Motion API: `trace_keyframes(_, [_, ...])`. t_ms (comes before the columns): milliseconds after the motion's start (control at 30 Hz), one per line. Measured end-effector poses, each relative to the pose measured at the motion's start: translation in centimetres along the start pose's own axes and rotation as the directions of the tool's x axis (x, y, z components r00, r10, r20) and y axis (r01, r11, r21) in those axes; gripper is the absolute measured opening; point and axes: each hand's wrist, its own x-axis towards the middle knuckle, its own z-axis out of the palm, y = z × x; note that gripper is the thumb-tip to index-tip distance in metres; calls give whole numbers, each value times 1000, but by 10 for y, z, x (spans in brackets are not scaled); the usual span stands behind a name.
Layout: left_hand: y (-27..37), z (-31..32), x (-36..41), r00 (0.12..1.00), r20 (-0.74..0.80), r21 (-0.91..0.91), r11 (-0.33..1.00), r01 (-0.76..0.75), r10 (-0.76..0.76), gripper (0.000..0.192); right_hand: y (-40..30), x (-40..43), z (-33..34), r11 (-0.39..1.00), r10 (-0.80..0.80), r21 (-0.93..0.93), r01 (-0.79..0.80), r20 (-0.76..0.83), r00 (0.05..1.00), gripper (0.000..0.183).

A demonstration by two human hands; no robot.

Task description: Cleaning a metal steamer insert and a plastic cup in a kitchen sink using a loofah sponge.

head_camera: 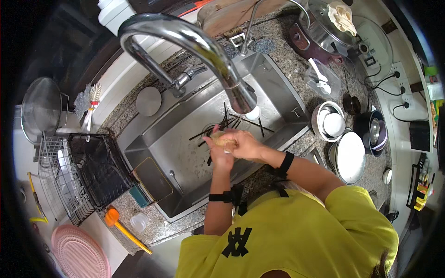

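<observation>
Over a stainless steel sink (163, 139), my two hands are close together. My right hand (245, 144) grips a tan scrubbing pad or sponge (222, 139), pressed against my left hand (220, 154). The left palm is turned toward the pad with its fingers partly hidden; whether something else lies between the hands cannot be told. Several black chopsticks (266, 127) lie scattered on the sink floor beyond and beside the hands. A small white round item (253, 113) shows under the chrome faucet's head (243, 98). A spoon (176, 181) rests at the sink's near left.
Stacked bowls (334, 125) and a large white oval dish (351, 158) stand right of the sink. Behind them are a plastic tub (323, 87) and a lidded pot (307, 48). A wire dish rack (62, 187), an orange ladle (130, 236) and a pink basket (81, 252) are at left.
</observation>
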Motion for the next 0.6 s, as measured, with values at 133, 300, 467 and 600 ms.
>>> trace_keyframes(133, [31, -3, -13, 989, 73, 56, 991, 123, -127, 64, -30, -10, -12, 982, -49, -173, 80, 175, 983, 34])
trace_keyframes(300, [33, 18, -27, 967, -65, 200, 947, 253, -245, 61, -4, -26, 8, 675, -50, -732, 94, 81, 995, 24])
trace_keyframes(467, [27, 16, -19, 995, 46, 128, 988, 86, -93, 49, -9, -4, 23, 899, -110, -438, -24, -279, 954, 31])
trace_keyframes(600, [37, 17, -6, 995, 53, 225, 972, 75, -89, 49, -23, -5, 17, 997, -59, 40, 70, -229, 972, 37])
